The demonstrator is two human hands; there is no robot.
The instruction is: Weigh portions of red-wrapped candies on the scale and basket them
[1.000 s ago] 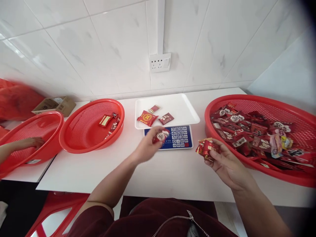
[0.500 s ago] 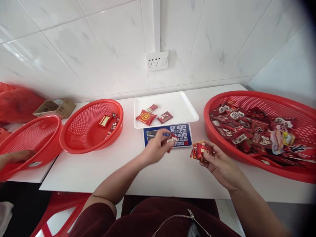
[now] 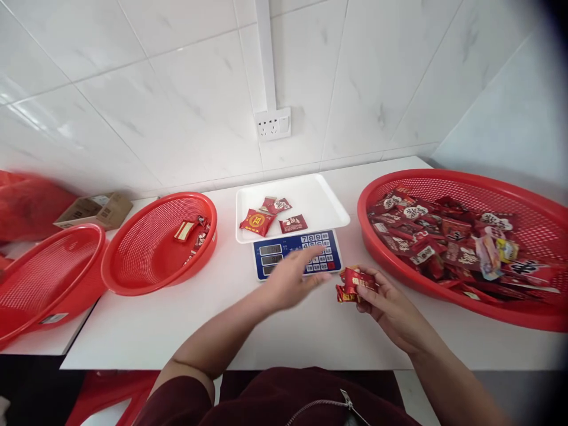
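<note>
My right hand is closed around a few small red snack packets, just left of the full basket. Empty, with fingers stretched out, my left hand hovers over the front edge of a blue scale and hides part of its keypad. On the scale's white tray lie several wrapped snacks: a red packet with a yellow round emblem, a dark red packet and a red-and-white packet that overlaps another small one.
A large red basket heaped with packets stands at the right. Another red basket with a few packets is at the left, beside a further red basket. Behind them are a cardboard box and a red bag.
My left hand has let go of a red-and-white packet, now on the tray, and its fingers have opened. My right hand still holds its packets. Another person's hand has left the far-left basket.
</note>
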